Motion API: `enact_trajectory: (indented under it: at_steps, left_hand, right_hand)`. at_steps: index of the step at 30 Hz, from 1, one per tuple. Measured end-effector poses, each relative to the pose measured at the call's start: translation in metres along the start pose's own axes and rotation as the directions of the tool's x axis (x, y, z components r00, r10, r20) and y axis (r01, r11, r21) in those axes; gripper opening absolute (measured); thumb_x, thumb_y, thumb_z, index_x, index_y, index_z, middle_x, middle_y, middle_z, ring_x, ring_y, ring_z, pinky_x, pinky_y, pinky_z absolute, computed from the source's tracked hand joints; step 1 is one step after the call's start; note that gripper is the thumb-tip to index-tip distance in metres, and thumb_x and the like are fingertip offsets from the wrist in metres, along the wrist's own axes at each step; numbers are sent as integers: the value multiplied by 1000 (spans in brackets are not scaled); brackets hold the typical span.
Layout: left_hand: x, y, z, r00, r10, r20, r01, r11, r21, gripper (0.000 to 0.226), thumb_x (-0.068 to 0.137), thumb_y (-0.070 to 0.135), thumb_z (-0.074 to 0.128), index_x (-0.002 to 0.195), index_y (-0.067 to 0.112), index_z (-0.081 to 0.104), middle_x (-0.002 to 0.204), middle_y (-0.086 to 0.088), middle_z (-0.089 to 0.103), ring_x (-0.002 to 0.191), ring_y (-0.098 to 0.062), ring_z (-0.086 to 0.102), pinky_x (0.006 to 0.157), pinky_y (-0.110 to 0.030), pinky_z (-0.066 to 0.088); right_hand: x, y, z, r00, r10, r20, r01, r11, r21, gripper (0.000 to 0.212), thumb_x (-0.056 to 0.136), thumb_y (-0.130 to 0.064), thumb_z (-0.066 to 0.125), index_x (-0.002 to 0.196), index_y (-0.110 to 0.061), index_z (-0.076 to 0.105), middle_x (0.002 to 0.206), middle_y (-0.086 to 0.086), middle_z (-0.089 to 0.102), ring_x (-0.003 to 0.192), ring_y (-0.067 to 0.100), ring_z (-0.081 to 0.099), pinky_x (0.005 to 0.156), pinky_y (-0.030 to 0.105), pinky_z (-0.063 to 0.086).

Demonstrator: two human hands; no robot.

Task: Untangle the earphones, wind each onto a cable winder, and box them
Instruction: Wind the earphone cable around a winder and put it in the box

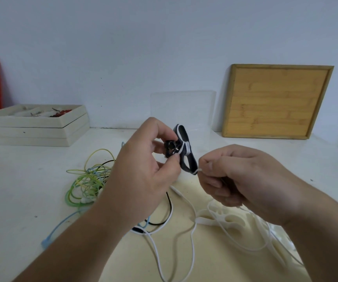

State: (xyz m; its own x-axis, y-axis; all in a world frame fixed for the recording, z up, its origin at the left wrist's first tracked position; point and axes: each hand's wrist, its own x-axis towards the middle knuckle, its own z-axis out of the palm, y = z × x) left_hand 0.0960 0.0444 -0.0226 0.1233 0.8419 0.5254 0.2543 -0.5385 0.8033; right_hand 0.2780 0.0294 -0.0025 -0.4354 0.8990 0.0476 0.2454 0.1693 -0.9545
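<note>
**Earphone cable (187, 147) wrapped on black winder (190, 162)**

Your left hand (143, 159) pinches the winder and earbuds (170, 148) between thumb and curled fingers, above the table (21, 190). Just right of those fingertips, your right hand (241, 176) pinches the white slack. A green-blue tangle (86, 180) lies left of your left fingers.

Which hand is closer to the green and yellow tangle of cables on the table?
Left. The left hand is raised just right of the green and yellow tangle; the right hand is farther right, beyond the left one.
</note>
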Motion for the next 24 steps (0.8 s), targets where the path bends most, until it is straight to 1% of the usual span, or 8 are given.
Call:
enact_trajectory:
  at_steps: [3, 9, 13, 14, 16, 17, 19, 24]
  left_hand:
    - [-1, 1, 2, 999, 1, 49, 0, 1000, -26, 20, 81, 13, 62, 88, 31, 54, 81, 6, 65, 42, -9, 51, 45, -12, 33]
    - [0, -1, 2, 994, -36, 105, 56, 979, -194, 25, 85, -5, 66, 92, 17, 58, 79, -3, 73, 48, -21, 56, 42, -22, 36]
    - [2, -3, 3, 994, -52, 99, 72, 975, -210, 21, 80, 6, 61, 94, 21, 58, 86, -6, 73, 71, -61, 57, 67, -74, 51]
    - [1, -2, 4, 993, -61, 102, 81, 977, -197, 21, 81, 6, 61, 95, 22, 58, 86, -6, 73, 70, -61, 56, 67, -74, 51]
    - [0, -3, 3, 992, -62, 106, 75, 989, -125, 22, 86, 5, 62, 95, 24, 56, 84, -6, 72, 53, -47, 53, 49, -45, 52]
    - [-1, -3, 3, 993, -48, 105, 56, 996, -75, 25, 88, 3, 62, 94, 26, 56, 82, -5, 72, 46, -35, 46, 42, -30, 39]
    - [-1, -2, 2, 995, -38, 94, 38, 999, 0, 28, 89, 2, 61, 92, 29, 55, 80, -2, 71, 43, -28, 40, 38, -27, 28]
    - [4, 0, 0, 995, -83, 49, 89, 989, -116, 16, 83, 15, 63, 90, 28, 59, 88, 1, 72, 73, -53, 62, 61, -71, 51]
  right_hand:
    - [2, 2, 0, 998, -11, -57, 12, 1000, 12, 25, 75, -17, 45, 60, -2, 31, 59, 11, 28, 54, 23, 19, 49, 35, 13]
    - [4, 5, -3, 986, -15, -168, 14, 1000, -6, 27, 77, -19, 47, 61, 0, 35, 60, 12, 33, 56, 25, 19, 47, 32, 14]
    - [4, 5, -2, 976, -1, -219, -8, 999, -41, 31, 86, -17, 52, 60, -1, 45, 60, 13, 36, 54, 22, 23, 43, 25, 19]
    - [4, 5, -2, 971, 4, -237, -20, 998, -65, 34, 90, -14, 53, 59, -4, 48, 59, 12, 37, 53, 20, 24, 43, 24, 19]
    - [4, 6, -1, 964, 7, -266, -44, 990, -135, 36, 94, -13, 50, 58, -10, 53, 56, 6, 38, 51, 17, 24, 44, 24, 20]
    - [5, 6, 1, 960, -2, -280, -48, 984, -172, 36, 94, -14, 50, 59, -10, 53, 56, 5, 38, 51, 17, 24, 46, 26, 20]
    - [5, 5, 3, 948, -27, -317, -43, 977, -210, 35, 93, -15, 51, 59, -8, 52, 56, 4, 36, 52, 18, 23, 47, 29, 18]
    - [3, 3, -2, 905, -67, -420, -27, 976, -214, 30, 89, -16, 54, 61, -8, 55, 61, 10, 33, 58, 24, 23, 51, 33, 18]
